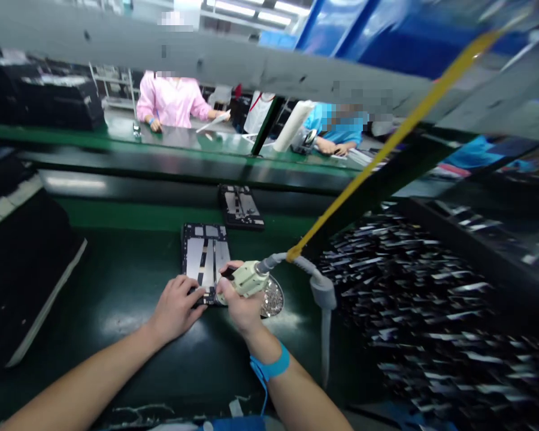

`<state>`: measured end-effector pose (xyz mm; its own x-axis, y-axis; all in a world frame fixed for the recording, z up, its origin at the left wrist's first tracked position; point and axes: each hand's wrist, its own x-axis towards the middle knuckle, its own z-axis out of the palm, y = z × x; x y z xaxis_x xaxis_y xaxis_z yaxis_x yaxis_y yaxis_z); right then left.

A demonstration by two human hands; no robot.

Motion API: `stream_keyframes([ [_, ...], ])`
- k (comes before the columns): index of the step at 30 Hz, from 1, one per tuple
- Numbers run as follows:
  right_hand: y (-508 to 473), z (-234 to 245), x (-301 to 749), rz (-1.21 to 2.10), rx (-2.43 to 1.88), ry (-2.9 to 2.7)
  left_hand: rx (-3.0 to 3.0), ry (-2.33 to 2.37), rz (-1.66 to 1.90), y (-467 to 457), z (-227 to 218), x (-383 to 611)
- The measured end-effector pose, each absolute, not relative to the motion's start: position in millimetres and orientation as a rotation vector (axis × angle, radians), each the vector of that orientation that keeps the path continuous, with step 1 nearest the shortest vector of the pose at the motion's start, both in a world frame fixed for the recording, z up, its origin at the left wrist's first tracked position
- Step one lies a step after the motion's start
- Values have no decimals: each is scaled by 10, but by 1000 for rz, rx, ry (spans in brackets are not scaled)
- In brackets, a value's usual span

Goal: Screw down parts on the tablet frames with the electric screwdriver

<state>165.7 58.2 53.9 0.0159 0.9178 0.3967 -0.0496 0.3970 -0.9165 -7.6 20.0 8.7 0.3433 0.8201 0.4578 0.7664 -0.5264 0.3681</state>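
On the green bench lies an opened tablet (193, 254) with its silvery inner parts and dark flex strips facing up. My left hand (177, 308) steadies the tablet's lower left corner, fingers curled against its edge. In my right hand (242, 305) is a pale electric screwdriver (250, 279), gripped over the lower right corner of the tablet; its tip is hidden behind the hand. A round dish (273, 297) of small shiny screws sits just right of that hand, partly covered by it. Behind the first tablet lies a second opened tablet (243, 206).
A yellow strap (377, 158) slants down to the screwdriver's grey cable (326, 335). Many thin dark parts (413, 287) are packed at the right, blurred. Dark stacks (22, 269) stand at the left. Two co-workers sit across the far bench (184, 140).
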Motion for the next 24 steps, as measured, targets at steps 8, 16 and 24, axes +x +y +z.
stream_keyframes([
  [8,691,904,2245,809,-801,-1279,2599,1577,944,-6,4,-445],
  [16,828,729,2565,554,-908,-1203,2369,2186,586,1425,166,-1135],
  [24,764,694,2625,446,-968,-1263,2219,2194,443,2362,335,-742],
])
